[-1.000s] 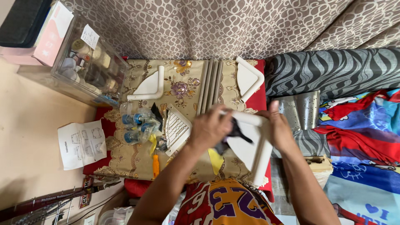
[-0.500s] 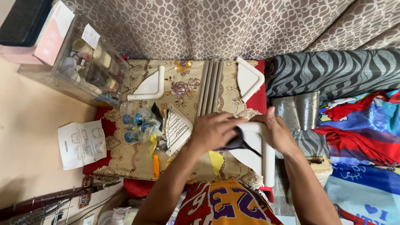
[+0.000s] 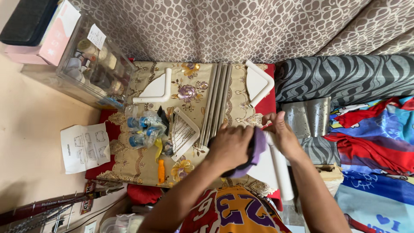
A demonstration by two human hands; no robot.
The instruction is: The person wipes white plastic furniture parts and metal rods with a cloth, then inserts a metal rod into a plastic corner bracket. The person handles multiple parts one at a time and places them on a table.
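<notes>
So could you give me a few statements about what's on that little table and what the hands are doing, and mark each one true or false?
1. The left hand presses a purple cloth against a white corner shelf piece. True.
2. The right hand rests on the metal tubes. False: it holds the white piece, apart from the tubes.
3. An orange screwdriver lies on the floral tablecloth. True.
4. The instruction sheet lies on the tablecloth. False: it lies on the floor beside the table.
5. Only one white shelf piece is in view. False: others lie on the table.
</notes>
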